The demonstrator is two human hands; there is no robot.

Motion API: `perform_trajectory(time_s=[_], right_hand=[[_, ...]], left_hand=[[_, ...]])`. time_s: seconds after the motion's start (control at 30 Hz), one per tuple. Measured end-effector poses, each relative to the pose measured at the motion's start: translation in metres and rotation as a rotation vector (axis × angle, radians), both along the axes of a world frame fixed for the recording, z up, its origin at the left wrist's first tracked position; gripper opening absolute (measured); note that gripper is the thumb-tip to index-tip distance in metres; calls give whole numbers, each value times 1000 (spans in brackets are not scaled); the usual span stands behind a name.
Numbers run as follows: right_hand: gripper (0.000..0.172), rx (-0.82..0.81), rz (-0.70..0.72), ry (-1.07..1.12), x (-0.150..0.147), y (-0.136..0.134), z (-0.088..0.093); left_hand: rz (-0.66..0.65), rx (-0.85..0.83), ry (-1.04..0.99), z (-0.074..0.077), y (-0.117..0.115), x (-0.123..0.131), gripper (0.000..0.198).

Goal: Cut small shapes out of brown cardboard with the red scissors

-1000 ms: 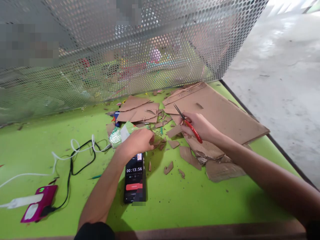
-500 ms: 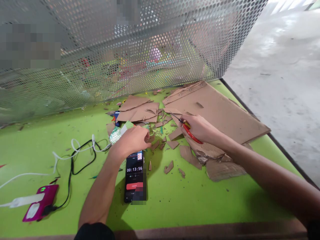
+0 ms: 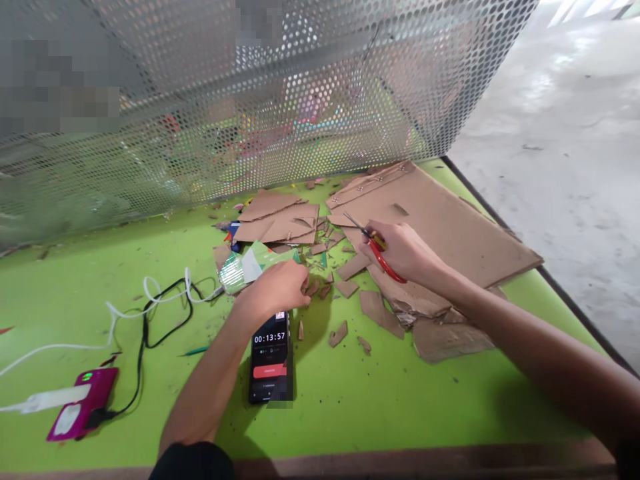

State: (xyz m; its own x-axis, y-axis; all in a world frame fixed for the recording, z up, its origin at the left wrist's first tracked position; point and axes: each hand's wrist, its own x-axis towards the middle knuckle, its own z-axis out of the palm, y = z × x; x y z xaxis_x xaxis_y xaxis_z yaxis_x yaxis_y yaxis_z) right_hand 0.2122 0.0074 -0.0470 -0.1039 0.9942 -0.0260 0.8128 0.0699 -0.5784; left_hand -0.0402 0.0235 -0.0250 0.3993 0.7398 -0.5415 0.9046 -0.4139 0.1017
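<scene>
My right hand (image 3: 407, 250) is closed on a pair of red-handled scissors (image 3: 386, 261); their thin metal tips point up and left over a large cardboard sheet. My left hand (image 3: 287, 287) is over the top end of a black phone (image 3: 270, 370), its fingers curled and pinched together. What they hold, if anything, is hidden. Small cardboard scraps (image 3: 346, 288) lie between the two hands. Behind the left hand rests a crumpled green and silver wrapper (image 3: 233, 272). The phone screen shows a running timer.
Flat cardboard pieces (image 3: 280, 223) and the large cardboard sheet (image 3: 460, 237) lie on the green table (image 3: 380, 407). A perforated metal panel (image 3: 280, 140) stands along the back. White and black cables (image 3: 145, 320) run to a magenta power bank (image 3: 85, 403) at left.
My left hand has moved slightly right and down, showing more of the wrapper behind it. The scissors have shifted a little right and tilted upward in my right hand. The timer advanced one second.
</scene>
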Motion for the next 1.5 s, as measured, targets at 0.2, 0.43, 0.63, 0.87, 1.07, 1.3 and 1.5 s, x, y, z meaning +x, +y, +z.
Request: perform_trajectory(time_s=[0.2, 0.43, 0.63, 0.87, 1.07, 1.3, 1.5], right_hand=[[6, 17, 24, 14, -1, -1, -1], [13, 33, 12, 52, 0, -1, -2], [12, 32, 30, 58, -2, -1, -4], [5, -1, 88, 32, -8, -6, -3], [17, -246, 494, 225, -20, -17, -7], [18, -87, 929, 116, -38, -37, -20], [14, 1, 1016, 174, -42, -42, -31]], left_hand=[[-19, -4, -36, -7, 1, 4, 10], [43, 159, -329, 11, 12, -12, 8], [59, 174, -386, 15, 18, -20, 12], [26, 55, -387, 5, 18, -15, 10], [64, 67, -377, 3, 22, -21, 11], [135, 197, -354, 1, 33, -34, 15], [107, 257, -458, 2, 33, -31, 16]])
